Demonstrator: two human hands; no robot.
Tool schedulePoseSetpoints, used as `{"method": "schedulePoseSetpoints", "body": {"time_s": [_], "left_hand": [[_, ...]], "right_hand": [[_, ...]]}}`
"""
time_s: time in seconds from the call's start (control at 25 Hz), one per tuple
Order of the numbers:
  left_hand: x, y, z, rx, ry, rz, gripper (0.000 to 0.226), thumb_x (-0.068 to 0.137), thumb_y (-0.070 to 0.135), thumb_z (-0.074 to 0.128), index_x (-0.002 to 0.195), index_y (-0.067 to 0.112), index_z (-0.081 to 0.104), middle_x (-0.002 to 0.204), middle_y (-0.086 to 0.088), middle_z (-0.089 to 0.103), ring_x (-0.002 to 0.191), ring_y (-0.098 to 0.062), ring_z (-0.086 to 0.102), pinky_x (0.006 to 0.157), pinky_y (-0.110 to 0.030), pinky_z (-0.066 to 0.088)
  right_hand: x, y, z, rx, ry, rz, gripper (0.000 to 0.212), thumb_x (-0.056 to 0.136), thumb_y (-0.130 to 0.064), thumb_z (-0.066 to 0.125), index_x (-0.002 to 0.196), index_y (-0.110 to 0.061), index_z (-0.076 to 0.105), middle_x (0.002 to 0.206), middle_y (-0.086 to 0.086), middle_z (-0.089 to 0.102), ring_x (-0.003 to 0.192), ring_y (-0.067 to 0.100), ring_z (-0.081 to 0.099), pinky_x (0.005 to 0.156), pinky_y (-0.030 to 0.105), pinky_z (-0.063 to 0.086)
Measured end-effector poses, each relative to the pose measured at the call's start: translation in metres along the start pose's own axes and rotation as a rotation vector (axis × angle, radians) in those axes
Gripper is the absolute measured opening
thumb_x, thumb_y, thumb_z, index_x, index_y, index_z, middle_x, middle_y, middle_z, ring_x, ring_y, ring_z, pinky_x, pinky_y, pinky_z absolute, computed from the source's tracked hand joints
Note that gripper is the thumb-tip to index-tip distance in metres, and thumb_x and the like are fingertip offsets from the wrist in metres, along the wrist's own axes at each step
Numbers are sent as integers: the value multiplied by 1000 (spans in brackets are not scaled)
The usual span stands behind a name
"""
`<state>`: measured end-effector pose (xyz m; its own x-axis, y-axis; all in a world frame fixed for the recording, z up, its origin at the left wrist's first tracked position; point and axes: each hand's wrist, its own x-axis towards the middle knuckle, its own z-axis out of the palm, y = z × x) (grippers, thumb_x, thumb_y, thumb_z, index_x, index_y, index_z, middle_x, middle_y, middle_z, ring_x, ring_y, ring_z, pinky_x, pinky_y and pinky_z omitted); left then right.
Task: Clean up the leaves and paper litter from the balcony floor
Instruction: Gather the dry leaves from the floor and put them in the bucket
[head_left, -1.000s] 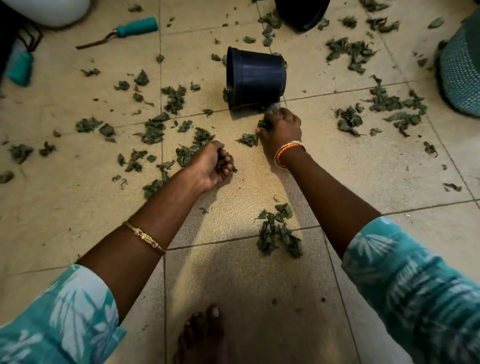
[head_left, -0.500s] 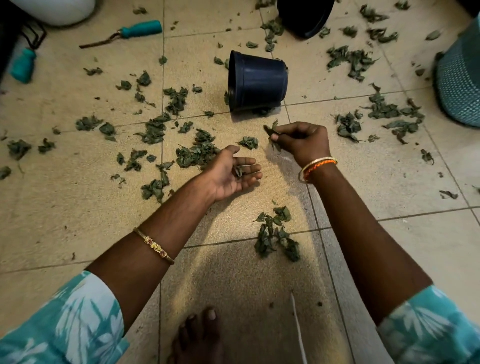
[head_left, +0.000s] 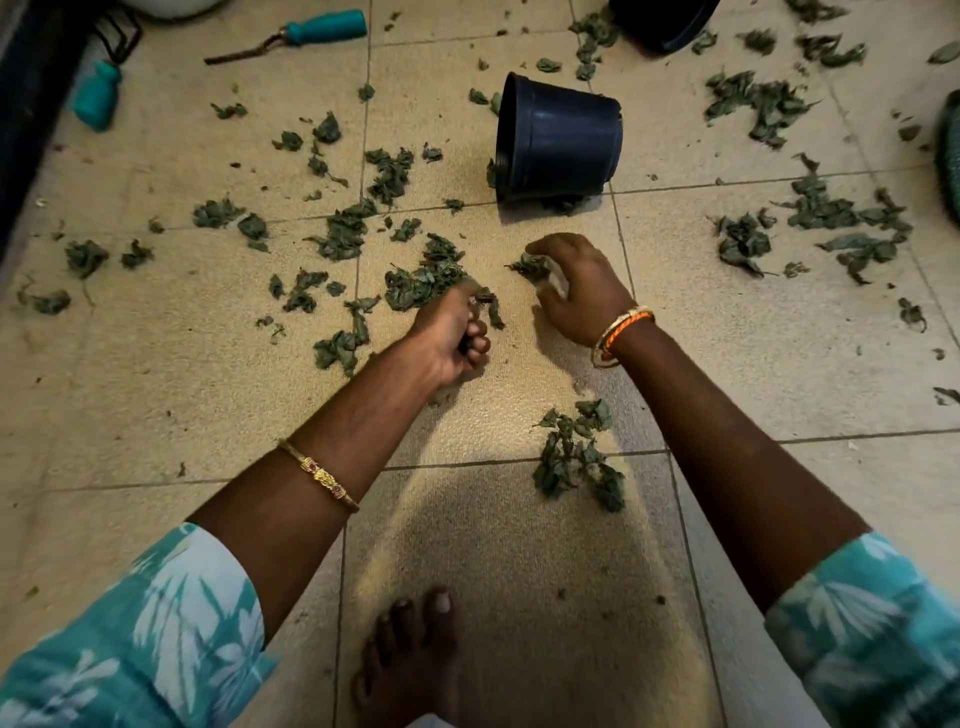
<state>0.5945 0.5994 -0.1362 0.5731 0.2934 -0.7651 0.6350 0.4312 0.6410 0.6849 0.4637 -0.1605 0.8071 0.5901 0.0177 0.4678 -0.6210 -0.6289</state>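
Observation:
Dry green leaves lie scattered over the beige tiled floor (head_left: 156, 395). My left hand (head_left: 452, 332) is curled into a fist around a few leaves, next to a leaf clump (head_left: 423, 278). My right hand (head_left: 582, 286) reaches down with bent fingers and pinches a leaf (head_left: 530, 265) on the floor. A dark blue plastic pot (head_left: 561, 145) lies on its side just beyond both hands. A small leaf pile (head_left: 576, 454) sits between my forearms. I see no paper litter clearly.
A teal-handled garden tool (head_left: 306, 31) and a second teal-handled tool (head_left: 96, 96) lie at the far left. Another dark pot (head_left: 665, 21) stands at the top edge. A teal woven basket (head_left: 950, 150) sits at the right edge. My bare foot (head_left: 410, 654) is at the bottom.
My left hand has closed from an open palm into a fist on leaves. My right hand has come down to the floor and taken hold of another leaf.

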Motion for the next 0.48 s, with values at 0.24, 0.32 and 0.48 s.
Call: {"method": "schedulePoseSetpoints", "body": {"time_s": [0.24,0.32,0.48], "left_hand": [[3,-4,-11,-55,-79,-35,36,103,23,33,69,16,44,49,6,34,35,-5,27,31,-14,21],[4,-6,-11,-42,-130,-48,30,104,16,30,88,9,55,55,5,38,36,-3,31,30,-15,24],[2,-11,-1,9,-171,18,25,103,14,38,101,4,60,68,2,44,44,-3,36,35,-14,28]], "right_hand": [[-5,22,34,-262,9,-192,28,89,-2,54,115,3,62,126,23,56,115,39,52,92,45,49],[-11,24,29,-256,137,-210,10,82,1,61,86,4,70,93,21,69,88,37,62,70,43,55],[-21,8,-9,238,111,174,11,77,2,69,82,-5,75,81,5,71,77,13,67,76,19,54]]}}
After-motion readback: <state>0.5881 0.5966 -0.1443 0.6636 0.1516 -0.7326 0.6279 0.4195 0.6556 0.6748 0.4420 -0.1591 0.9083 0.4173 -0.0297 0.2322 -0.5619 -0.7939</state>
